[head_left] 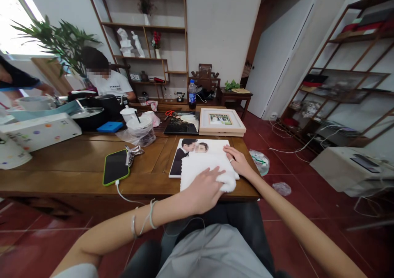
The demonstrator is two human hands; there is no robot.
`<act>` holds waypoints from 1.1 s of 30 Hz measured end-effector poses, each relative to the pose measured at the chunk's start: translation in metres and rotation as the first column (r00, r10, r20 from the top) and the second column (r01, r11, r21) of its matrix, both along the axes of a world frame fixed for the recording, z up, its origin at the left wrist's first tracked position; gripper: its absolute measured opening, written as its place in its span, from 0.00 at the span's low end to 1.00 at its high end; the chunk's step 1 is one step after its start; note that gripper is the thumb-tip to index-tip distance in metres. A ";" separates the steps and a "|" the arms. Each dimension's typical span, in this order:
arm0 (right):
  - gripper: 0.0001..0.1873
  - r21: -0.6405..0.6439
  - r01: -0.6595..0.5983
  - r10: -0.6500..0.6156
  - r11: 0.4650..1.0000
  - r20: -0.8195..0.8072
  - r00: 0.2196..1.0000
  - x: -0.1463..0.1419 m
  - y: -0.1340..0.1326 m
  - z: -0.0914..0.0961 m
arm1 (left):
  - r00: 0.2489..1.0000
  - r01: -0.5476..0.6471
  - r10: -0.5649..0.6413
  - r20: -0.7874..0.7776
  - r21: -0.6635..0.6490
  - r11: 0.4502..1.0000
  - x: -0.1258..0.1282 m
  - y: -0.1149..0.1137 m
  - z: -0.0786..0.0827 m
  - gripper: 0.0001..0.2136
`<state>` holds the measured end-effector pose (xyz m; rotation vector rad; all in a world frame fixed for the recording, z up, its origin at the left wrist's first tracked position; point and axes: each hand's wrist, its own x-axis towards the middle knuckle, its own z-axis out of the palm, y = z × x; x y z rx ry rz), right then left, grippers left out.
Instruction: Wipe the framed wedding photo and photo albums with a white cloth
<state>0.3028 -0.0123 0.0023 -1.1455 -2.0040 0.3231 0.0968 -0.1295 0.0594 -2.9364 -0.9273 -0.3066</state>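
A large printed photo (184,152) of two people lies flat near the front right corner of the wooden table (76,163). A white cloth (200,167) covers its lower part. My left hand (205,189) rests on the cloth near its front edge, fingers bent over the fabric. My right hand (237,161) lies flat on the photo's right edge, fingers stretched out, a ring on one finger.
A green-cased phone (115,167) on a cable and a metal clip (133,152) lie left of the photo. Behind stand a framed picture (221,121), another dark photo print (183,123), plastic cups (140,128) and a bottle (192,94). A seated person (106,81) is across the table.
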 end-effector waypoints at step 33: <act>0.18 0.033 0.015 -0.017 0.999 0.068 0.998 0.001 0.002 -0.003 | 0.994 -0.105 0.105 -0.023 -0.019 0.994 -0.081 0.029 0.002 0.14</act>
